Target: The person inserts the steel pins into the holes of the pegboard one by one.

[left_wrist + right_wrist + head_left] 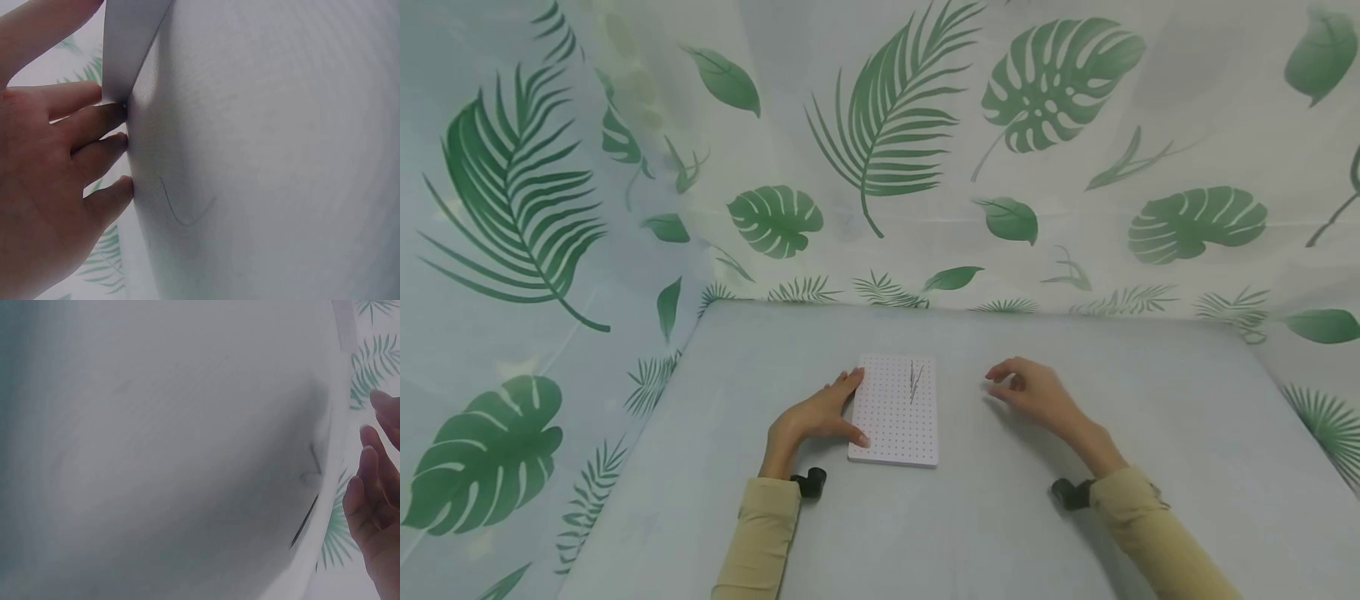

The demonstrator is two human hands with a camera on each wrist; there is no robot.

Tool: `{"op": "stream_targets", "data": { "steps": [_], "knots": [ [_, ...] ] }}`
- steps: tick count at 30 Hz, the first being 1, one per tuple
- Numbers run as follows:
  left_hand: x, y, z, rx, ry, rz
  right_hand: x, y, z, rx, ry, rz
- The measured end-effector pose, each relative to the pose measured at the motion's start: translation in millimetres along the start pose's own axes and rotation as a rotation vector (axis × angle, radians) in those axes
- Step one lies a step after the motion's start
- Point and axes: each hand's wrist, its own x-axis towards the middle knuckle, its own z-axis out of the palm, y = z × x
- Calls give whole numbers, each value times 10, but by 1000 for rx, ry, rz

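Note:
A white rectangular pad (895, 425) with a grid of small dots lies flat on the table. Several thin dark lines (915, 382) show on its upper right part; whether they are drawn or loose I cannot tell. My left hand (816, 414) spans the pad's left side, thumb on the lower left corner and forefinger at the upper left edge. In the left wrist view, the other fingers (103, 153) reach toward the table beside the pad's side wall (128, 47). Right of the pad, my right hand (1037, 396) hovers with loosely bent fingers and nothing visible in them.
Pale cloth covers the table (1000, 533). Curtains with green leaf prints (895, 117) hang behind it and at both sides. A thin curved dark line (187, 224) shows on the surface below the left hand, and a short dark line (304, 522) near the right hand.

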Motion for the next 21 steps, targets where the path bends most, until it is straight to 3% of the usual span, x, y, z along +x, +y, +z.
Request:
{"op": "stream_targets", "data": {
  "steps": [14, 21],
  "knots": [
    [10, -28, 3, 4, -4, -9, -181, 221, -127, -44, -63, 12],
    [9, -23, -4, -4, -2, 5, -229, 272, -196, -35, -97, 62]
  ]
}}
